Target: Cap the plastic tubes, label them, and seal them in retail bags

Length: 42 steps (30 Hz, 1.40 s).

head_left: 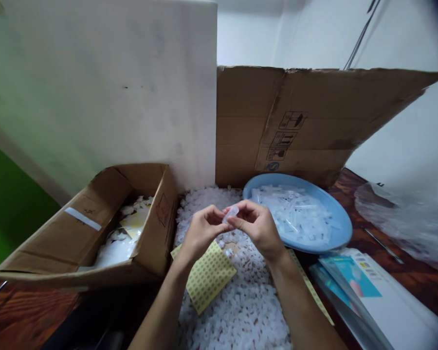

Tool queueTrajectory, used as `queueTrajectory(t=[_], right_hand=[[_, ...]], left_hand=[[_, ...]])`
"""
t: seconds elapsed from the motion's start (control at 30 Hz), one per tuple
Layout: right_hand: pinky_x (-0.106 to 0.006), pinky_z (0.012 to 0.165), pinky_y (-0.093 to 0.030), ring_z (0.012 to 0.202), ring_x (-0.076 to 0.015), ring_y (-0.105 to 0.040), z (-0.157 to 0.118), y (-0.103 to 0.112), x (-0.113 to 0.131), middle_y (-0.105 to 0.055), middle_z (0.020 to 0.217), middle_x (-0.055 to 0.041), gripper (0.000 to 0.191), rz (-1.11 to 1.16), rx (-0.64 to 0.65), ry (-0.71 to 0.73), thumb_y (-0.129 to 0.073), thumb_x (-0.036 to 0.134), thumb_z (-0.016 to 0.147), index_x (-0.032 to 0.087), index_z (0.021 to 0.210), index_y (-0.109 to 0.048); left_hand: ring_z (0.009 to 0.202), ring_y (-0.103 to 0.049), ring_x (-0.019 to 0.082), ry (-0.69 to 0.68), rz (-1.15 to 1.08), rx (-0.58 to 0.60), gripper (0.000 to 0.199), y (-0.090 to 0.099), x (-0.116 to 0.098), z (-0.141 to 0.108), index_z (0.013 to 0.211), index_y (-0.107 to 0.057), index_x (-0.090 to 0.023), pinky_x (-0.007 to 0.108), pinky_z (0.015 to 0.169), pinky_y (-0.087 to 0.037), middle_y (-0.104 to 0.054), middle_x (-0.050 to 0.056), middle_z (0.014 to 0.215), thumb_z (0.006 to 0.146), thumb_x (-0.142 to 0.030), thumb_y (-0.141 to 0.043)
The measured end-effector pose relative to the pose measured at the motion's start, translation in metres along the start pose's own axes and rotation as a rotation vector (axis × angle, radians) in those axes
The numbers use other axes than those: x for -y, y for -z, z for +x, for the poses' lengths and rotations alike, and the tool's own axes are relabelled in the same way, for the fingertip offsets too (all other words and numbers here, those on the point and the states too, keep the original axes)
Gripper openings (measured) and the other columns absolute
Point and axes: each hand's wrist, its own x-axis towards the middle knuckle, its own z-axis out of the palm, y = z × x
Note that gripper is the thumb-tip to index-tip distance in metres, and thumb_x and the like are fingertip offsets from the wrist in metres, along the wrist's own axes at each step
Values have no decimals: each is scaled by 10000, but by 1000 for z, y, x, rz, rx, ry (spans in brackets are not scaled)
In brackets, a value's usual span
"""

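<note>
Between my two hands is a small translucent plastic piece point(232, 212), rounded at its upper end; its exact kind I cannot make out. My left hand point(205, 227) pinches it from the left with thumb and fingertips. From the other side, my right hand point(256, 224) grips it the same way. Below the hands spreads a heap of small whitish plastic pieces point(237, 296). A yellow sheet of round dot stickers point(210, 276) lies on the heap under my left wrist. Part of another yellow sticker sheet point(310, 287) shows beside my right forearm.
At left, an open cardboard box point(156, 228) holds white and yellow scraps. A blue basin point(345, 228) of clear plastic pieces stands at right. Behind it leans a large cardboard sheet point(314, 116). Printed packets point(379, 296), a thin metal rod point(383, 245) and clear plastic wrap point(409, 218) lie further right.
</note>
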Motion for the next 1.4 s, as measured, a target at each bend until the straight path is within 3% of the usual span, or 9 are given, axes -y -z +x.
queueTrajectory(t=[0.13,0.33,0.43,0.7,0.8,1.0,1.1,1.23,1.4], right_hand=[[-291,663,-473,695,-160,-577,1,-7,-7,-667,785,-13,265,-87,-219,38,-826,406,820,198,839,-662],[-323,820,-536,965,-213,-681,3,25,7,-742,1062,-72,320,74,187,-13,-708,425,930,227,1181,-715],[-302,727,-539,823,-191,-690,2,31,11,-757,939,-58,245,150,298,-71,-706,409,934,212,1069,-761],[-300,713,-543,745,-194,-692,4,-13,-12,-755,801,-30,206,228,-277,-37,-806,401,832,201,841,-755],[-310,726,-538,764,-209,-700,8,-12,-12,-753,821,-45,234,122,-324,-14,-770,424,852,193,841,-733],[-345,789,-471,827,-241,-642,14,74,-32,-708,874,-78,134,-799,-450,67,-599,313,932,198,890,-655],[-350,810,-452,907,-278,-650,10,116,-53,-718,937,-133,113,-1183,-208,-184,-605,232,892,185,863,-704],[-313,789,-452,894,-265,-685,3,130,-68,-763,897,-91,135,-1190,-22,-282,-663,217,859,226,925,-781],[-299,753,-446,871,-266,-700,3,126,-68,-782,890,-99,161,-1184,28,-333,-639,211,866,228,908,-794]], left_hand=[[736,-654,169,-111,217,-237,271,-14,2,0,753,-673,-158,256,696,-493,-724,30,764,791,-384,-818],[861,-689,201,-78,117,178,269,-9,-3,-2,971,-738,-153,274,764,-515,-759,58,908,914,-412,-698],[820,-684,192,-80,194,276,250,-7,-4,-3,936,-742,-152,256,723,-495,-760,46,881,951,-383,-650],[759,-675,191,-226,489,-226,127,-35,12,-6,852,-667,-185,279,731,-477,-741,34,837,884,-297,-720],[772,-666,190,-243,545,-254,157,-42,20,-6,872,-635,-196,286,735,-475,-721,31,847,934,-337,-668],[793,-672,185,-190,683,88,121,-38,23,-5,937,-692,-218,276,697,-456,-746,21,909,943,-338,-678],[801,-684,195,-188,817,447,37,-39,23,-10,851,-737,-217,269,672,-440,-759,28,891,882,-220,-718],[857,-722,229,-171,931,674,149,-51,30,-17,913,-785,-214,284,702,-469,-789,61,943,842,-132,-682],[884,-749,266,-188,1010,733,190,-63,45,-21,938,-800,-212,341,831,-510,-800,87,948,804,-119,-702]])
